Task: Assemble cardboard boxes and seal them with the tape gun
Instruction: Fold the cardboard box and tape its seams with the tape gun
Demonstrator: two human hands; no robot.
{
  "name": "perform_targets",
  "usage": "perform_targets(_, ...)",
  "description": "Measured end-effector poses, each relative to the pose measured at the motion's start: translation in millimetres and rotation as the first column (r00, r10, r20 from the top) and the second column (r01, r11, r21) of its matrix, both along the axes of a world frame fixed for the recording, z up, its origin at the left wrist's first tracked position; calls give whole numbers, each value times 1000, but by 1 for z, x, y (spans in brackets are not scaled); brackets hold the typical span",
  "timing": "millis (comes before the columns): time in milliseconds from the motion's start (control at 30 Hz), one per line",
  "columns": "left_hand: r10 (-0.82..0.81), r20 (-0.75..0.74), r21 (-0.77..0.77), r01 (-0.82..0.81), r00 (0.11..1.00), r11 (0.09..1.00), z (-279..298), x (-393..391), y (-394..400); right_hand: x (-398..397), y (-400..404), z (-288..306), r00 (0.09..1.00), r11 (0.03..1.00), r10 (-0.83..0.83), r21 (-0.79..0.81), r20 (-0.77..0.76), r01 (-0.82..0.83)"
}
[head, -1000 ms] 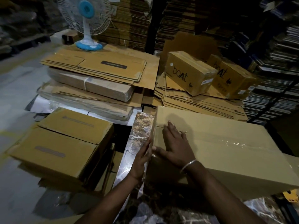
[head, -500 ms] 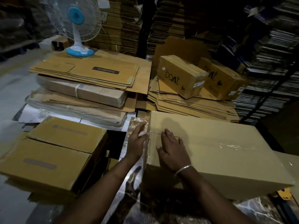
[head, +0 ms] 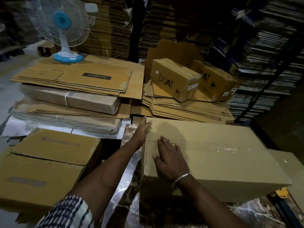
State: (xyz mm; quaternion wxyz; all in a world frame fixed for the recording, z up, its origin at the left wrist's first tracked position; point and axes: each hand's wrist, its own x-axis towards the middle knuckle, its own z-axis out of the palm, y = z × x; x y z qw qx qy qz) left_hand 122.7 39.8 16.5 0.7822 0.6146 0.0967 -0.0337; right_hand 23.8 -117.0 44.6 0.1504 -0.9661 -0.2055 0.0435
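Sliding up the taped box's left end, the left hand now reaches its far corner, fingers straight, while the right hand presses flat on top, so the seal looks finished.

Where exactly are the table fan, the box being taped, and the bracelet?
table fan [head: 61, 20], head view: blue hub of its grille.
box being taped [head: 218, 155], head view: top face, on the clear tape.
bracelet [head: 182, 177], head view: band on the right wrist.
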Motion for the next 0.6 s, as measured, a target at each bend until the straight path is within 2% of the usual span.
perform_targets(133,20,-33,45,-19,999,999,-47,21,8,0,0,-1,1000,1000,-1,-2,4,1)
perform_targets(233,173,105,323,-198,979,926,-21,4,8,-1,0,-2,1000,1000,-4,10,0,4)
perform_targets(267,243,150,362,-281,959,889,-19,5,9,-1,0,-2,1000,1000,-3,18,0,3)
perform_targets(333,250,190,350,-303,950,886,-19,12,13,-2,-1,-1,1000,1000,1,20,-4,-1)
perform_targets(433,73,155,233,-108,985,967,-18,27,19,-1,-1,0,1000,1000,1,16,-4,-1)
perform_targets(500,-10,144,231,-24,990,973,-22,36,25,-1,-1,-1,1000,1000,0,21,-11,0)
perform_targets(600,35,142,212,-65,989,975,-28,36,30,0,-1,-1,1000,1000,2,28,-24,-2)
